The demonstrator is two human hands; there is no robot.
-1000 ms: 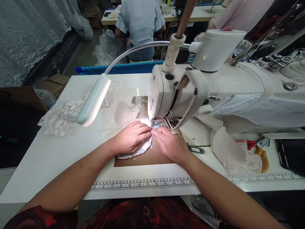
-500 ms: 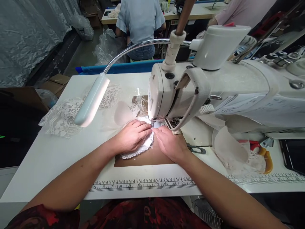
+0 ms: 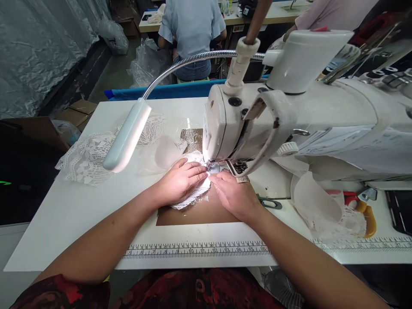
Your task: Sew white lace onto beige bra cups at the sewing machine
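Note:
A white sewing machine (image 3: 289, 124) stands on a white table (image 3: 74, 210). A small piece of white lace (image 3: 193, 193) lies under its needle, on a brown plate (image 3: 199, 212) set into the table. My left hand (image 3: 180, 182) lies flat on the lace with fingers stretched toward the needle. My right hand (image 3: 233, 195) rests just right of the needle, fingertips pressing the lace's edge. The two sets of fingertips almost meet under the presser foot.
A gooseneck lamp (image 3: 127, 135) hangs over the table's left half. Lace pieces (image 3: 85, 159) lie at the far left, pale cups (image 3: 317, 204) and red-handled scissors (image 3: 354, 199) at the right. A ruler strip (image 3: 193, 250) runs along the front edge. A person in a blue shirt (image 3: 191, 25) sits behind.
The lace has fed further under the needle, so less of it shows in front of my left hand. Both hands have stayed by the presser foot.

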